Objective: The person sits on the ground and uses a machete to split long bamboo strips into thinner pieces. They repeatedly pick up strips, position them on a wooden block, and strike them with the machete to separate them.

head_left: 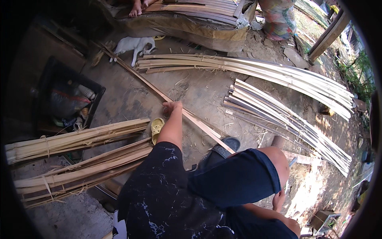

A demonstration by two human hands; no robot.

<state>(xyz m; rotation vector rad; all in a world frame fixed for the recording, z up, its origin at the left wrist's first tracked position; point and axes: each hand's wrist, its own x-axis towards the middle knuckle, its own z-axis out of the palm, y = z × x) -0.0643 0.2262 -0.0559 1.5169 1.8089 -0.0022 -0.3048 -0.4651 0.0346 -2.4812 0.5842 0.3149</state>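
My left hand (172, 106) reaches forward with its fingers closed on long, narrow bamboo strips (149, 85). The strips slant from beside the white cat at the far left down to the dark shoe (230, 143) on my foot. My right hand (279, 199) shows only in part beside my bare knee; its fingers are mostly hidden, and whether it holds anything cannot be seen. A bluish, blade-like piece (293, 161) sticks out past the knee. A yellow clog (157, 129) lies next to my left forearm.
Tied bamboo bundles (75, 137) lie at the left. Two more spreads of pale strips, a far one (246, 65) and a nearer one (286, 119), cover the right. A white cat (131, 46) is on the floor. Another person's bare feet (137, 8) rest on a strip-covered seat behind.
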